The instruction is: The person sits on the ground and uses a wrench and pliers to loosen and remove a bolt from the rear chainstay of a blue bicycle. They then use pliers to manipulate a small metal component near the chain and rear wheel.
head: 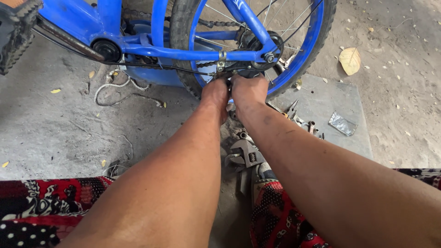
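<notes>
Fingers of both hands curl away from the camera, so whether they're together or clamped on anything — can't tell. Left hand (215,94) & right hand (249,91) sit side by side, knuckles nearly touching, pressed up under the blue metal bicycle frame (183,53) at the lower stay, just below a small silver clamp bracket (221,61). Black rubber rear tyre w/ blue rim (317,39) rises right behind the hands; spokes & black chain (216,23) visible above the stay. Axle nut (269,57) sits just right of my right hand. Black pedal (16,32) at top left corner.

Ground: grey concrete floor (55,133), dusty. Flat grey slab (335,98) on the right carries small bits — pliers (291,109), short metal sockets (312,126), crumpled silver foil scrap (342,123). Steel adjustable wrench (245,155) lies on the floor btwn my forearms, near my knees. Loose white cord (117,89) coils left of the wheel. Dry yellow leaf (350,60) on the sandy ground, well apart from the hands. Red-black patterned cloth (46,204) covers my legs at bottom.
</notes>
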